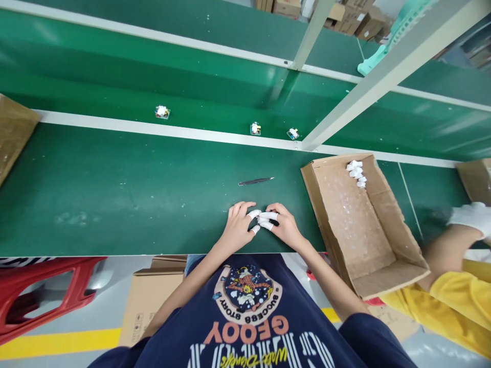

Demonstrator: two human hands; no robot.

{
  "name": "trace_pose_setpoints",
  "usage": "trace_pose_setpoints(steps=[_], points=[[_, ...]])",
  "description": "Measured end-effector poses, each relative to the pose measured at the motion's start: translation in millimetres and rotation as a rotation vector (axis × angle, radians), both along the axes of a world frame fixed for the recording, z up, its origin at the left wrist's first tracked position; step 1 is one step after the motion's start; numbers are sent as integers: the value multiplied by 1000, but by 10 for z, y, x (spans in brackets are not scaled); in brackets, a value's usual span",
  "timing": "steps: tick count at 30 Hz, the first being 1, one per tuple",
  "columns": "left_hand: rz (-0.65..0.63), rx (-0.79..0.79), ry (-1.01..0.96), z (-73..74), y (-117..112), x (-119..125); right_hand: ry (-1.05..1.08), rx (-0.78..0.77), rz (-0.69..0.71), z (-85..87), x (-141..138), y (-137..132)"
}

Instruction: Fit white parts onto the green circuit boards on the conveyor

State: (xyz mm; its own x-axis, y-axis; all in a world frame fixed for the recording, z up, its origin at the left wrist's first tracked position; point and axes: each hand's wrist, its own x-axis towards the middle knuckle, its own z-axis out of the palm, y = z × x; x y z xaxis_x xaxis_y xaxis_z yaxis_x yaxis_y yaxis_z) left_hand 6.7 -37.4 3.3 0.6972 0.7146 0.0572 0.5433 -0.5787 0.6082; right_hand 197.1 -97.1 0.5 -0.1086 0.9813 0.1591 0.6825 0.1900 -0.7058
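Note:
My left hand (241,225) and my right hand (283,225) meet over the green bench near its front edge. White finger cots cover the thumb and index finger of the left hand and several fingertips of the right. Both hands pinch at one spot, with fingertips touching. Whatever small thing lies between them is mostly hidden, with only a dark bit showing. Beyond the hands lies a pair of black tweezers (256,181). To the right stands an open cardboard box (347,220) with several small white pieces (356,171) in its far corner.
Small circuit boards with components (162,112), (255,129), (293,134) sit on the ledge behind the bench. A slanting metal post (345,102) rises at right. Another person's white-gloved hand (471,220) and yellow sleeve are at the far right. A cardboard box (13,133) stands at left.

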Motion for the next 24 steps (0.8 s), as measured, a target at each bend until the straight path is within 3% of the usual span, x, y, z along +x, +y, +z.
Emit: trace_pose_setpoints(steps=[10,13,16,18,20,22,24], points=[[4,-29,6,15,17,5,100,23,-7,-107,47,-46],[10,-40,-13,-5,-12,-16,61,-25,60,172,27,-103],[-18,-77,-54,36,-14,-114,-39,-51,68,661,116,-49],[-34,-92,-85,127,85,-208,-121,-40,43,939,252,182],[-21,-49,-73,265,342,-288,-213,-79,14,1075,399,625],[47,52,25,422,788,-340,-368,-170,-65,1063,476,1211],[206,142,211,570,1380,-384,-530,-273,-179,968,446,1787]])
